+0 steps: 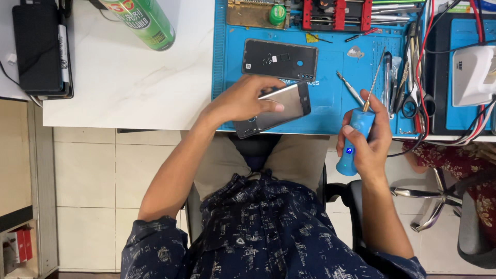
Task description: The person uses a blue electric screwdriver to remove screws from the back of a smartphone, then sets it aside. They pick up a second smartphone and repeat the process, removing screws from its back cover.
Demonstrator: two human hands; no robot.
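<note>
My left hand (243,98) grips a smartphone (287,106) by its edge, holding it tilted at the near edge of the blue work mat (336,103). My right hand (374,139) is closed around a blue electric screwdriver (354,139) whose thin metal bit points up and away over the mat. A second dark phone body (279,59) lies flat on the mat just beyond the held phone.
A green spray can (142,20) lies on the white tabletop (129,77) at left, near a black box (39,49). Tweezers, scissors and loose drivers (398,88) crowd the mat's right side. A red clamp fixture (336,14) and cables sit further back.
</note>
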